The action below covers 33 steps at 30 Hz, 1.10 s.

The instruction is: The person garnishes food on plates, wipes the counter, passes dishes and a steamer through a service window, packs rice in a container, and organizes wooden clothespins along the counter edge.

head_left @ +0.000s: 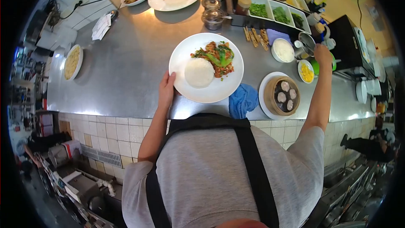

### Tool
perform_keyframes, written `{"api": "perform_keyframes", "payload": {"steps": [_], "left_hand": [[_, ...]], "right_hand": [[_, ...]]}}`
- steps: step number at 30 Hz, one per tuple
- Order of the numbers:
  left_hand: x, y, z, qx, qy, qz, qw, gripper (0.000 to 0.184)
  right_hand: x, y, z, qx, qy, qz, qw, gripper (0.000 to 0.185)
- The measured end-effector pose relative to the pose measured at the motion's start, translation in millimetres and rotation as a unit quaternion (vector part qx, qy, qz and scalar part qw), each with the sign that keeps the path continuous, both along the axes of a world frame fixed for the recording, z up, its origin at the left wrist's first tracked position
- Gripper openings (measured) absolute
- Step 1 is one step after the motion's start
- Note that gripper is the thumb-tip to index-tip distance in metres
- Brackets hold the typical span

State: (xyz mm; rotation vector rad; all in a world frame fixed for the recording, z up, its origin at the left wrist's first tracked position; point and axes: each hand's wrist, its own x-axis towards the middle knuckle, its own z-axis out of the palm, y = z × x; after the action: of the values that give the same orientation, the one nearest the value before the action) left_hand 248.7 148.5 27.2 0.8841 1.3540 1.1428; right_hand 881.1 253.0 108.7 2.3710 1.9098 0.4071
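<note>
My left hand (167, 88) grips the left rim of a white plate (179, 59), fingers under the edge. On the plate sit a dome of white rice (199, 73) and a stir-fry with green leaves (220, 59). My right hand (323, 55) reaches to the back right, closed at what looks like the handle of a metal ladle (307, 43); its fingers are partly hidden. Just below that hand are a small dish of yellow food (306, 71) and a bowl of white food (283, 50).
A bamboo steamer (296, 90) with several dumplings stands on a white plate beside a blue cloth (243, 100). Garnish trays (261, 10), clothes pegs (254, 38) and a glass-like lidded pot (213, 19) line the back. A bowl (73, 63) sits far left. Two filled dishes stand behind.
</note>
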Motion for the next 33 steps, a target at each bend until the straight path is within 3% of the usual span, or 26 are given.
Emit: {"api": "perform_keyframes", "payload": {"steps": [2,7,10,13,15,18,21,25,27,30,33], "left_hand": [[-2,7,-23,0.053,0.033,-0.016,0.998,0.032],[4,4,-23,0.061,0.08,0.014,0.995,0.028],[-9,6,-37,0.067,0.101,0.07,0.99,0.025],[-48,-6,-26,0.057,0.094,0.121,0.987,0.027],[-73,-9,-25,0.062,0.082,0.159,0.982,0.029],[-110,-1,-41,0.089,0.094,0.228,0.965,0.03],[-144,14,-42,0.077,0.161,0.275,0.945,0.034],[-186,57,-46,0.092,0.228,0.316,0.916,0.035],[-207,86,-54,0.094,0.268,0.331,0.9,0.035],[-217,122,-39,0.099,0.24,0.356,0.898,0.036],[-212,139,3,0.057,0.185,0.333,0.923,0.039]], "right_hand": [[-84,-2,42,0.126,0.013,0.034,0.991,0.031],[-203,32,63,0.174,0.124,0.219,0.952,0.034],[-242,29,75,0.153,0.13,0.305,0.931,0.034],[-269,10,83,0.121,0.106,0.355,0.921,0.022],[-275,-6,84,0.076,0.155,0.376,0.91,0.014],[-294,-53,93,0.064,0.176,0.422,0.887,0.027],[-306,-98,86,-0.102,0.239,0.359,0.897,0.025],[-329,-148,55,-0.233,0.214,0.301,0.9,0.024],[-341,-170,37,-0.21,0.211,0.262,0.918,0.031],[-356,-189,8,-0.15,0.202,0.153,0.956,0.038],[-371,-199,-27,-0.094,0.214,0.076,0.969,0.036]]}}
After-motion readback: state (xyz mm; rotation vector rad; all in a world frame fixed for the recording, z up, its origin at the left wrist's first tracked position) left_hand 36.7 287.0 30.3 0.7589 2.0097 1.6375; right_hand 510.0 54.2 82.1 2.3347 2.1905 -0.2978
